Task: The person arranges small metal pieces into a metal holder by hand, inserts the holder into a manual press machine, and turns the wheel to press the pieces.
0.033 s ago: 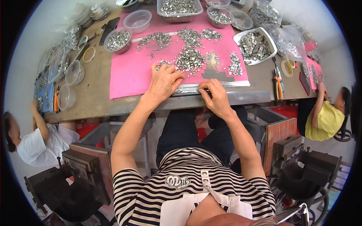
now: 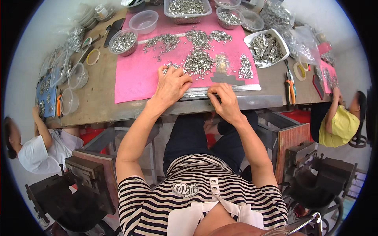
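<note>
My left hand (image 2: 172, 84) rests on the pink mat (image 2: 132, 80) with its fingers bent and apart. Its fingertips touch the near edge of a loose pile of small silvery metal pieces (image 2: 172, 67). To its right, my right hand (image 2: 225, 99) has thumb and fingers pinched together at the right end of a narrow silvery metal strip (image 2: 195, 94) along the table's front edge. What sits between those fingertips is too small to make out. Beyond the hands lies a larger heap of metal pieces (image 2: 198, 63), beside rows of flat pieces (image 2: 221, 63) and a grey flat patch (image 2: 227, 79).
Tubs of metal parts (image 2: 123, 42) and an empty clear bowl (image 2: 143, 22) stand at the back left. A white tray of parts (image 2: 267, 49) is at right, near orange-handled pliers (image 2: 290, 91). A person in white (image 2: 51, 151) sits left, another in yellow (image 2: 340, 124) right.
</note>
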A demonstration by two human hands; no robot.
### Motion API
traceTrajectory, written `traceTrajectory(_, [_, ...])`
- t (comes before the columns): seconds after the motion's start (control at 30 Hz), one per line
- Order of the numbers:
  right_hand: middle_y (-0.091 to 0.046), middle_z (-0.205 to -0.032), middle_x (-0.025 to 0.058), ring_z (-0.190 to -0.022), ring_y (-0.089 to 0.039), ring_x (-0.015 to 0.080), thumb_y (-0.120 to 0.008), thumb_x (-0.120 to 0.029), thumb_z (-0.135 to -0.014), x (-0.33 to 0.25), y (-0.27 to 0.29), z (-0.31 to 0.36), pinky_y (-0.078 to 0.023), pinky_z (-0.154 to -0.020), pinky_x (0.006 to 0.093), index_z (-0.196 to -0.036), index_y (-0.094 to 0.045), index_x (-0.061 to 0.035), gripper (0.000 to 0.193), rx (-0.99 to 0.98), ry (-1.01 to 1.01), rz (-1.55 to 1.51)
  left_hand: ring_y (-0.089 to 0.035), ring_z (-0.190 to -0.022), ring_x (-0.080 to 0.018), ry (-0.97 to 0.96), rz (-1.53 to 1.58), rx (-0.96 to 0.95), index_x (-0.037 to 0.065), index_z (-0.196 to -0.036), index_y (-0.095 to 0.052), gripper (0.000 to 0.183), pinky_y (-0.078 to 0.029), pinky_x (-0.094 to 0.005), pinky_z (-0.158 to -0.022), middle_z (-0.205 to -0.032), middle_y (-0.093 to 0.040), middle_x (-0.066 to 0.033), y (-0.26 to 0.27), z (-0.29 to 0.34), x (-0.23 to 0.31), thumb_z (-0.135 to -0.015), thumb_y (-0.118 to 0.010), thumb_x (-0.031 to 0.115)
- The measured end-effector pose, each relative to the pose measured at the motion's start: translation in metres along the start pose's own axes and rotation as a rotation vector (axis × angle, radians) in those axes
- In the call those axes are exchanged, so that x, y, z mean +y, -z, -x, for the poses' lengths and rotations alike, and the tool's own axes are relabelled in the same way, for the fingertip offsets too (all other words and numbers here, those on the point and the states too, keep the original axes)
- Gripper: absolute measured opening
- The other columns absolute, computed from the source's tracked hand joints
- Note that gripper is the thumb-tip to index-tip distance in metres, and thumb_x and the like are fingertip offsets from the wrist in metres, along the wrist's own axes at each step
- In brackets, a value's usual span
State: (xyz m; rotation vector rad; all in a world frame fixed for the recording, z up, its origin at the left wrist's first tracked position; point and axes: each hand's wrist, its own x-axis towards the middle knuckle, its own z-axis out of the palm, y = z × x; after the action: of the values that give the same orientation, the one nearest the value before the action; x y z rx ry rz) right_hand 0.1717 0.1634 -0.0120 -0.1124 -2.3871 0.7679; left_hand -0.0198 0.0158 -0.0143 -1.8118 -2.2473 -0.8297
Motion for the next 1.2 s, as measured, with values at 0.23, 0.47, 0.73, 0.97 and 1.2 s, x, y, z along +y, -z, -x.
traceTrajectory(0.23, [-0.065,-0.098,0.0086,-0.093,-0.062,0.0275,-0.075,-0.005,-0.082,-0.001,0.009,0.002,-0.046,-0.086,0.0399,-0.099,-0.067,-0.0041,0.018,-0.038,0.166,0.149,-0.058,-0.095,-0.0246,0.006,-0.016,0.017,0.010,-0.094,-0.067,0.007,-0.036,-0.0465,-0.096,-0.089,-0.062,-0.0048,-0.005,0.000,0.006,-0.090,-0.070,0.014])
traceTrajectory(0.47, [-0.068,-0.100,0.0103,-0.093,-0.065,0.0236,-0.071,-0.003,-0.088,0.005,0.013,0.009,-0.048,-0.083,0.0348,-0.104,-0.071,-0.0043,0.016,0.085,-0.067,-0.118,-0.059,-0.086,-0.0281,0.148,0.445,0.055,0.005,-0.096,-0.064,0.008,-0.043,-0.0396,-0.083,-0.086,-0.062,-0.0085,-0.006,0.009,0.047,-0.090,-0.067,0.004])
traceTrajectory(0.73, [-0.060,-0.069,0.0059,-0.064,-0.058,0.0170,-0.051,-0.013,-0.105,-0.044,0.065,0.005,-0.048,-0.072,0.0343,-0.074,-0.060,-0.0013,0.035,0.246,-0.154,-0.850,-0.058,-0.086,-0.0295,0.080,0.383,0.116,0.004,-0.097,-0.063,0.010,-0.042,-0.0393,-0.080,-0.091,-0.061,-0.0102,-0.019,0.008,0.062,-0.088,-0.067,0.002])
traceTrajectory(0.97, [-0.052,-0.061,0.0016,-0.055,-0.053,0.0195,-0.051,-0.051,-0.106,-0.132,0.115,-0.022,-0.047,-0.086,0.0521,-0.062,-0.057,-0.0063,0.063,-0.044,0.494,-1.677,-0.057,-0.087,-0.0307,0.010,0.224,0.136,0.003,-0.095,-0.062,0.014,-0.045,-0.0415,-0.079,-0.091,-0.061,-0.0098,-0.022,0.011,0.067,-0.084,-0.071,0.002])
traceTrajectory(1.2, [-0.053,-0.067,0.0040,-0.053,-0.051,0.0203,-0.049,-0.059,-0.104,-0.160,0.120,-0.044,-0.045,-0.089,0.0558,-0.070,-0.060,-0.0038,0.066,-0.295,0.599,-2.004,-0.061,-0.097,-0.0272,-0.046,0.042,0.257,0.008,-0.102,-0.072,0.021,-0.044,-0.0460,-0.098,-0.103,-0.068,-0.0051,-0.025,0.024,0.067,-0.082,-0.077,0.012])
